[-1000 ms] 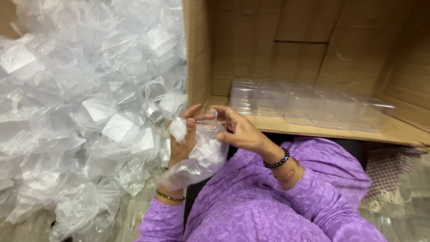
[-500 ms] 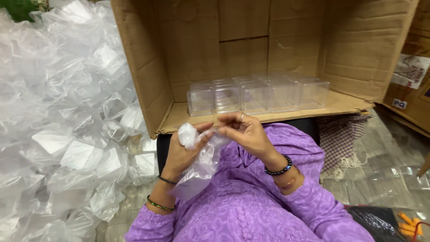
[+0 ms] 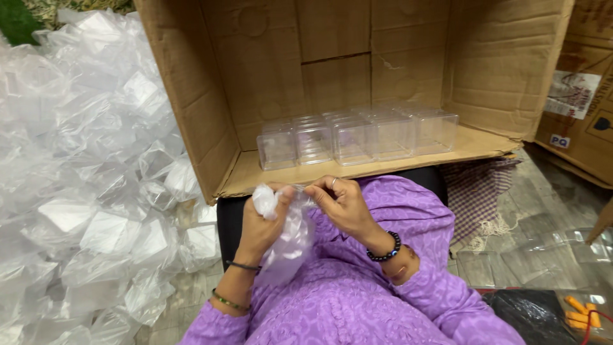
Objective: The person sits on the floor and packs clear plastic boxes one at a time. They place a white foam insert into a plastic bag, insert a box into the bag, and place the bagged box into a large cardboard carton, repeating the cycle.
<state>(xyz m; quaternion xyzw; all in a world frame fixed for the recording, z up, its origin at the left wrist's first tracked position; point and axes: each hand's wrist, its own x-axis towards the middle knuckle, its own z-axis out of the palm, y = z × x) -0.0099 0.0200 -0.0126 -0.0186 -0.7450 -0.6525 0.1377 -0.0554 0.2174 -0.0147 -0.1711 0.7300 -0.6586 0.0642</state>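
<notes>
While the left hand (image 3: 258,223) is clamping the clear plastic bag (image 3: 287,246), right hand (image 3: 341,204) fingers are pinching its mouth; gripping near the rim is likely steadiest.

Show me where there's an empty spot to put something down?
Bare cardboard shows on the box flap in front of the row of clear plastic boxes, and beside the row at the right wall. The left is crowded with a heap of plastic bags.
</notes>
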